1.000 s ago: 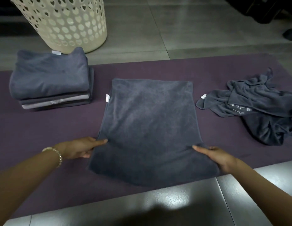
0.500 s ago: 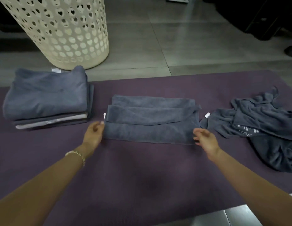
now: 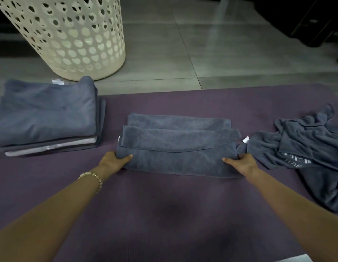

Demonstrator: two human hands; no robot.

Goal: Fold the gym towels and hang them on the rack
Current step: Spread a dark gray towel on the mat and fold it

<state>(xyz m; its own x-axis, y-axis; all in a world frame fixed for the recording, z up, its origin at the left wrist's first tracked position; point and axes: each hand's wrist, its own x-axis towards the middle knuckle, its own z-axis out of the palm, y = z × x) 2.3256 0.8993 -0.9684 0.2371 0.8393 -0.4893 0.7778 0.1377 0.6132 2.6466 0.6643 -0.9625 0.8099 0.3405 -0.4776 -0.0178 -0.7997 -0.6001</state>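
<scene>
A grey gym towel (image 3: pixel 178 146) lies folded into a wide band in the middle of the purple mat (image 3: pixel 164 214). My left hand (image 3: pixel 113 162) grips its near left corner, thumb on top of the cloth. At the near right corner my right hand (image 3: pixel 240 163) grips the towel the same way. To the left sits a stack of folded grey towels (image 3: pixel 45 114). A crumpled grey towel (image 3: pixel 313 148) with white lettering lies at the right. No rack is in view.
A cream laundry basket (image 3: pixel 73 36) with heart-shaped holes stands on the tiled floor behind the stack. Grey floor tiles (image 3: pixel 211 53) stretch beyond the mat. Dark furniture (image 3: pixel 311 21) fills the far right corner.
The towel, flat and long a second ago, was folded away from me into a short band. Both hands then closed onto its near corners.
</scene>
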